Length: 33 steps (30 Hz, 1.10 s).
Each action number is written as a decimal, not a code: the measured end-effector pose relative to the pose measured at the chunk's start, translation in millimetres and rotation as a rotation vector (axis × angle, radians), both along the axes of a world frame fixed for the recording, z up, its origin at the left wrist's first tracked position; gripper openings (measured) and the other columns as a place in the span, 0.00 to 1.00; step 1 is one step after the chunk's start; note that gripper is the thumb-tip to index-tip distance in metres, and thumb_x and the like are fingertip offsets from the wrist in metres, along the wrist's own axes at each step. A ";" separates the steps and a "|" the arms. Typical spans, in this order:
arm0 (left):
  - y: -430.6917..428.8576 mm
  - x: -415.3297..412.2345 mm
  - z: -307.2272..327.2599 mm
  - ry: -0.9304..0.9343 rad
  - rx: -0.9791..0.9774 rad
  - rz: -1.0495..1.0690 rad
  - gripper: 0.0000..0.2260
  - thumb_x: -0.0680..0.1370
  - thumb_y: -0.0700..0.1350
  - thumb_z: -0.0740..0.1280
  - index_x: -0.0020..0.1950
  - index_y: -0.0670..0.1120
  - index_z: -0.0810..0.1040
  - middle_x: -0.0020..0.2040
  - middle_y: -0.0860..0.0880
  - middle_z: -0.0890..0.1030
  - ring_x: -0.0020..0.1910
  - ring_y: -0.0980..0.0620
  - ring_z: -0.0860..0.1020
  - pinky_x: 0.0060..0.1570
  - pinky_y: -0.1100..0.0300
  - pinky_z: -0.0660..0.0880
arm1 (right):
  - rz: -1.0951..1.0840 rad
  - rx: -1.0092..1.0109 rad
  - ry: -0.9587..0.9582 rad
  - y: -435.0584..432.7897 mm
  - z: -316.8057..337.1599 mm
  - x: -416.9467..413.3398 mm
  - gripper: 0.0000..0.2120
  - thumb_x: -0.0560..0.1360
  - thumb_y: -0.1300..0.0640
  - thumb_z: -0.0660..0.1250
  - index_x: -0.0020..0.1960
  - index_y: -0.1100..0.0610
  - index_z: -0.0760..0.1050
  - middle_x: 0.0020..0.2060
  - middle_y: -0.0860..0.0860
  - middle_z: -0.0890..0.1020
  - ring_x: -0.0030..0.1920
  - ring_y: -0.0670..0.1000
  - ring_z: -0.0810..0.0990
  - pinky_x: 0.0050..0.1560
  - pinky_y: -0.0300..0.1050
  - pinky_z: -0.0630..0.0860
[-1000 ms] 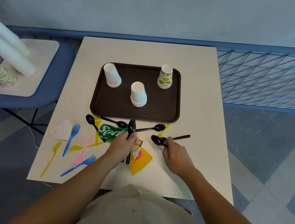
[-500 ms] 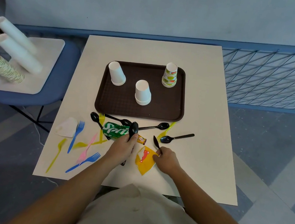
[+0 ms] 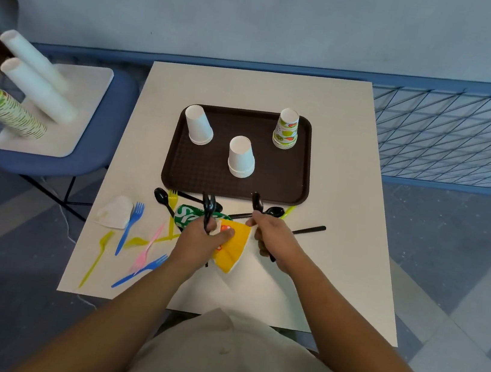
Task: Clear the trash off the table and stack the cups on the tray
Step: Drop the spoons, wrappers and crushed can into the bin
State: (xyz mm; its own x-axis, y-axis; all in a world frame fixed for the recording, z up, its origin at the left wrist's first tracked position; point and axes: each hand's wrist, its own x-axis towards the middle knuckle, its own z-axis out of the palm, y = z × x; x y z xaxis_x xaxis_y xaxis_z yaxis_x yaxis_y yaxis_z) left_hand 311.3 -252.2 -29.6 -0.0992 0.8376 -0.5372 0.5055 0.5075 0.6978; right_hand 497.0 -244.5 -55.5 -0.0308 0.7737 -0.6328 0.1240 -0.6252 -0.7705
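Yellow wrapper (image 3: pixel 231 253) beside the can (image 3: pixel 184 215), just before the tray (image 3: pixel 201 176), pinched by both hands; left hand (image 3: pixel 198 242) also clenches black cutlery (image 3: pixel 208 209), right hand (image 3: pixel 274 240) a spoon (image 3: pixel 257 201). I judge such crowded grips could let cutlery slip or tear the wrapper. Tray holds upturned cups: white stack (image 3: pixel 198 124), second white stack (image 3: pixel 241 156), patterned stack (image 3: pixel 286 128).

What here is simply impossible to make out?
Head view only.
green can: partly hidden behind left hand and yellow wrapper.
black cutlery in the left hand: count hidden by fingers.
black spoon in right hand: handle hidden by fingers.
patterned cup sleeve, left: cut by the frame edge, blurred.
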 end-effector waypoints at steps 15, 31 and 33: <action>-5.6 -23.0 11.2 0.000 0.093 0.013 0.21 0.78 0.50 0.74 0.39 0.49 0.62 0.36 0.48 0.68 0.35 0.50 0.72 0.30 0.65 0.70 | 0.318 0.177 -0.713 -6.0 -60.7 -40.7 0.08 0.82 0.52 0.61 0.56 0.55 0.75 0.49 0.57 0.82 0.47 0.60 0.82 0.43 0.50 0.78; -20.5 -6.7 4.0 0.008 0.043 0.052 0.21 0.77 0.52 0.74 0.39 0.50 0.63 0.38 0.48 0.70 0.39 0.51 0.74 0.41 0.55 0.70 | 0.485 0.245 -0.865 -14.0 -62.9 -23.3 0.15 0.81 0.52 0.64 0.67 0.53 0.71 0.57 0.55 0.76 0.52 0.60 0.81 0.43 0.50 0.77; -21.8 -4.7 4.1 0.023 0.041 0.050 0.20 0.77 0.52 0.74 0.39 0.50 0.63 0.38 0.49 0.70 0.40 0.51 0.74 0.42 0.55 0.70 | 0.549 0.255 -0.911 -13.7 -62.3 -26.6 0.14 0.81 0.56 0.64 0.66 0.53 0.71 0.56 0.55 0.75 0.49 0.60 0.82 0.41 0.50 0.77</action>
State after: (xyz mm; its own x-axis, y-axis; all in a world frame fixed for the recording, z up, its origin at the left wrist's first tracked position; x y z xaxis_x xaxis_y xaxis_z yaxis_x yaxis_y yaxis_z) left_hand 306.6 -274.0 -25.5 -0.1535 0.8525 -0.4997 0.4959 0.5038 0.7073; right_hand 470.4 -258.2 -117.8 -0.0134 0.9091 -0.4164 0.9264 -0.1454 -0.3473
